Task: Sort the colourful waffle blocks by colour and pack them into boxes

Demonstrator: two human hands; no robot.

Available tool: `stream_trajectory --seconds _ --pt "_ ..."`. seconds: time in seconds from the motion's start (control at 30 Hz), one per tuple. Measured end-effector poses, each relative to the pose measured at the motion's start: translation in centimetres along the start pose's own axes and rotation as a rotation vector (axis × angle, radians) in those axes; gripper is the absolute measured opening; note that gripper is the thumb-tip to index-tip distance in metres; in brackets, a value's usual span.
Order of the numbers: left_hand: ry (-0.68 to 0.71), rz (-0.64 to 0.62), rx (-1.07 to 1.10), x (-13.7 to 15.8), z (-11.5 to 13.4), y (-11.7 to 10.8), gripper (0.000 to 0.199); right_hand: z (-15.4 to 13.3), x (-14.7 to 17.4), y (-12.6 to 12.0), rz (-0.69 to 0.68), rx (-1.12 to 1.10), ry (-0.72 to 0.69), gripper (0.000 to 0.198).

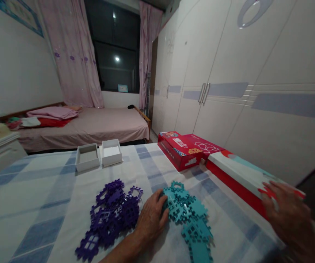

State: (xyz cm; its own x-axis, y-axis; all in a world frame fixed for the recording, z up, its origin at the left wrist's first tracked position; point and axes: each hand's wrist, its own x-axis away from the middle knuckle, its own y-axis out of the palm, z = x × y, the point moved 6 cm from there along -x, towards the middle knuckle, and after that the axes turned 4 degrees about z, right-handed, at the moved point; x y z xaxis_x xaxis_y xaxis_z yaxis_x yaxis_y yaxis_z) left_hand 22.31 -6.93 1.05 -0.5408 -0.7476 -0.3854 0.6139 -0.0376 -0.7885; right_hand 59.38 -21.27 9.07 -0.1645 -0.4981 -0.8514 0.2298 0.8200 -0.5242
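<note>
My left hand (152, 213) rests on the bedspread with its fingers curled against the near-left edge of a loose pile of teal interlocking plastic pieces (193, 215). Between thumb and forefinger shows a bit of teal; the fingertips are partly hidden. Just left of this hand lies a heap of purple interlocking plastic pieces (113, 215), some with window-like cutouts. At the right, my right hand (287, 215) lies with fingers spread on top of a long red and white box (245, 177), holding nothing.
Two small open white box halves, a left one (87, 157) and a right one (112, 152), stand at the far edge. A red printed box (179, 150) sits beside a flat red box (201, 143). Behind are a bed (108, 124) and a white wardrobe (223, 65).
</note>
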Motion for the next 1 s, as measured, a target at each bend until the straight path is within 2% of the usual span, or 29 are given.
stream_trajectory --seconds 0.1,0.17,0.23,0.3,0.37,0.43,0.5,0.6,0.73,0.77,0.83,0.9,1.0 --pt "-0.002 0.009 -0.002 0.0 -0.1 -0.1 0.040 -8.0 0.6 1.0 -0.156 -0.227 0.001 0.039" --pt "0.002 0.007 0.003 0.0 -0.1 -0.1 0.040 -10.9 1.8 2.8 -0.291 -0.325 0.116 0.039" --pt "-0.002 -0.003 0.010 -0.1 -0.1 0.0 0.041 -12.5 3.4 4.6 -0.395 -0.376 0.211 0.041" --pt "-0.011 -0.017 0.019 0.0 -0.1 0.0 0.041 -13.4 4.9 6.1 -0.478 -0.394 0.204 0.042" --pt "-0.013 -0.023 0.037 0.0 0.2 -0.1 0.042 -13.9 6.0 7.1 -0.540 -0.393 0.106 0.040" --pt "-0.003 -0.014 0.068 0.1 0.8 -0.5 0.043 -13.9 6.7 7.7 -0.561 -0.376 -0.001 0.039" --pt "0.025 0.009 0.111 0.2 1.9 -1.4 0.044 -13.3 6.8 8.1 -0.547 -0.346 -0.039 0.040" --pt "0.094 0.053 0.162 0.1 4.2 -3.7 0.044 -12.6 6.7 8.6 -0.528 -0.302 -0.078 0.043" --pt "0.152 0.090 0.111 -1.2 5.9 -8.1 0.042 -13.0 6.7 8.3 -0.450 -0.294 -0.264 0.046" --pt "0.159 0.095 0.073 -1.7 5.5 -9.1 0.041 -13.1 6.7 8.1 -0.427 -0.289 -0.293 0.046" --pt "0.137 0.112 -0.043 -3.2 3.2 -11.1 0.039 -13.1 6.8 8.0 -0.393 -0.275 -0.320 0.046" --pt "0.031 0.164 -0.226 -4.9 -1.1 -12.9 0.038 -13.1 6.9 8.1 -0.368 -0.265 -0.343 0.045" --pt "-0.209 0.222 -0.531 -6.6 -8.8 -15.1 0.038 -12.8 7.3 8.4 -0.318 -0.262 -0.354 0.042"
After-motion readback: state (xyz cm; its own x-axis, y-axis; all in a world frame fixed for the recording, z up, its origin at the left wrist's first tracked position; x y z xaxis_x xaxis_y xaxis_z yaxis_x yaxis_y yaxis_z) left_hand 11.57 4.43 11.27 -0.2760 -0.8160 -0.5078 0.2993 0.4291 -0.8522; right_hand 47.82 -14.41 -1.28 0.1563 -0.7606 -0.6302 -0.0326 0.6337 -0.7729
